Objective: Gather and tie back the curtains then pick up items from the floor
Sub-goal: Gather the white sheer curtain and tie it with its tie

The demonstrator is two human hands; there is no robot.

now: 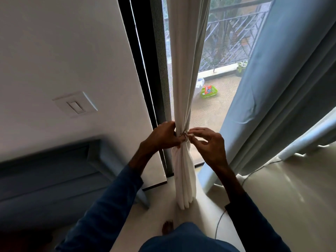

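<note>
Curtain (181, 79), white, hangs gathered into a narrow bundle beside the window frame (143, 70), its hem near the floor. At its waist the left hand (161, 136) grips the bundle, and the right hand (209, 142) pinches the thin tie (185, 136) — the knot looks unfinished. If either grip eases, the tie could slacken and the folds spill. A cable (220, 220) trails underfoot — a likely snag.

A: What are the curtains made of?
B: The white curtain (183, 88) is smooth, matt cloth. The blue-grey curtain (281, 79) is heavier cloth with a faint sheen.
A: And the room?
B: Glossy pale floor (272, 197), matt painted wall (63, 51), smooth plastic switch plate (75, 104), fine mesh screen (160, 70).
</note>
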